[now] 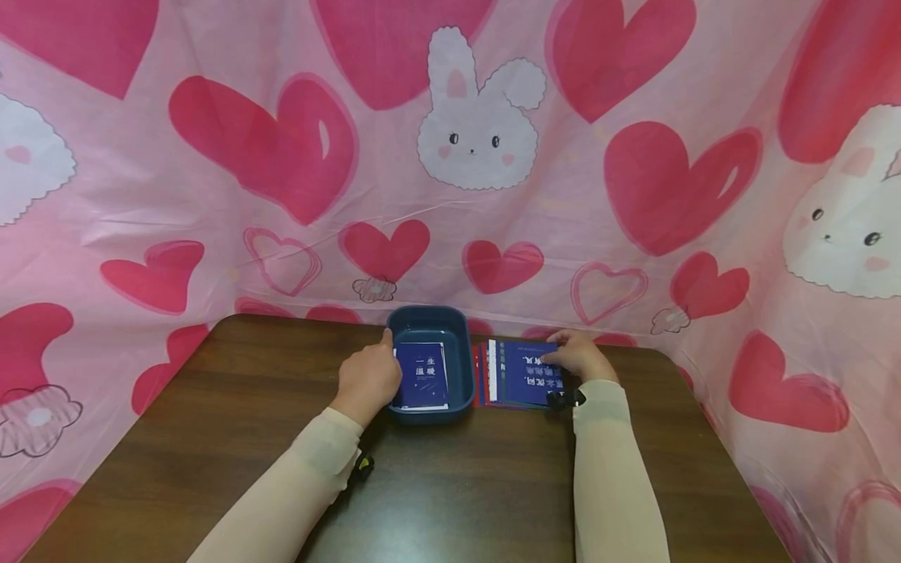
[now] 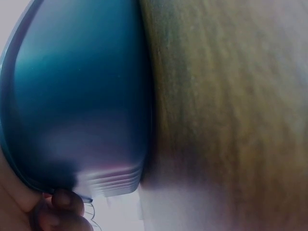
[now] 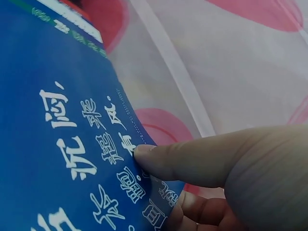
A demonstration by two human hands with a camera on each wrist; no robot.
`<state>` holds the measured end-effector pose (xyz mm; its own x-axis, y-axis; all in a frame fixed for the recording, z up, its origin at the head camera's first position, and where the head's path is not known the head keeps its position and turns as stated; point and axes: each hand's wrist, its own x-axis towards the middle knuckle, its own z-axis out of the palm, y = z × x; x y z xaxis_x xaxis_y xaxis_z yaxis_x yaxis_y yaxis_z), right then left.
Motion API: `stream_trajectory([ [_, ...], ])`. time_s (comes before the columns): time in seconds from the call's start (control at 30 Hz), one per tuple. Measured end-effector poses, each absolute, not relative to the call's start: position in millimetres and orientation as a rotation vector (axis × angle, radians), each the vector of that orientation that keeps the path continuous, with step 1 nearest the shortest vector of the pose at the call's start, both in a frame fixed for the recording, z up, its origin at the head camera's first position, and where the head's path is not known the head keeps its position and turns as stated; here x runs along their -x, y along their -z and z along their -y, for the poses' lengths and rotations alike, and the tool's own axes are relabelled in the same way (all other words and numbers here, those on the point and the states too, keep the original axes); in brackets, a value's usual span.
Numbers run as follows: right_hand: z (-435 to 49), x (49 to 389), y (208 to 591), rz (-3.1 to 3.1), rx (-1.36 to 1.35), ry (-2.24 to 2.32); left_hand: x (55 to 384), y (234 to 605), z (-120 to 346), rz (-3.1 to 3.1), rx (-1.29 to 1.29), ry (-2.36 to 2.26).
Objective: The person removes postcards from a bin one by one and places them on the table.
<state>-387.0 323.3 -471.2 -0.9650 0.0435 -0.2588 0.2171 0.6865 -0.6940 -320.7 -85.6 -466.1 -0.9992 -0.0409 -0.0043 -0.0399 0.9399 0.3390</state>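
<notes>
A dark blue plastic bin [image 1: 461,395] stands on the table, and my left hand [image 1: 369,375] holds its left rim. The left wrist view shows curled fingertips [image 2: 67,204] at the edge of the bin's wall [image 2: 86,86]. Inside the bin lie blue cards [image 1: 422,375] with white lettering. To its right is a fanned stack of cards, with a blue card [image 1: 521,371] printed in white characters on top. My right hand [image 1: 580,356] pinches that card at its far right corner; in the right wrist view the thumb [image 3: 178,163] presses its face, fingers underneath.
Red and white card edges [image 1: 482,375] stick out from the stack, close against the bin's right side. The brown wooden table [image 1: 450,485] reaches back to a pink cloth [image 1: 394,188] with hearts and rabbits, which hangs behind and at both sides.
</notes>
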Motion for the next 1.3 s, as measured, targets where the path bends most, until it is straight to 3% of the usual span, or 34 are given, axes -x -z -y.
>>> stream_trajectory([
  [0.47, -328, 415, 488, -2.753, -0.196, 0.973, 321, 464, 85, 3.099, -0.071, 0.554],
  [0.93, -312, 388, 457, -2.799, -0.113, 0.991, 322, 464, 84, 3.109, -0.068, 0.559],
  [1.3, -276, 385, 435, -2.767, 0.109, 1.192, 321, 465, 88, 3.107, -0.07, 0.559],
])
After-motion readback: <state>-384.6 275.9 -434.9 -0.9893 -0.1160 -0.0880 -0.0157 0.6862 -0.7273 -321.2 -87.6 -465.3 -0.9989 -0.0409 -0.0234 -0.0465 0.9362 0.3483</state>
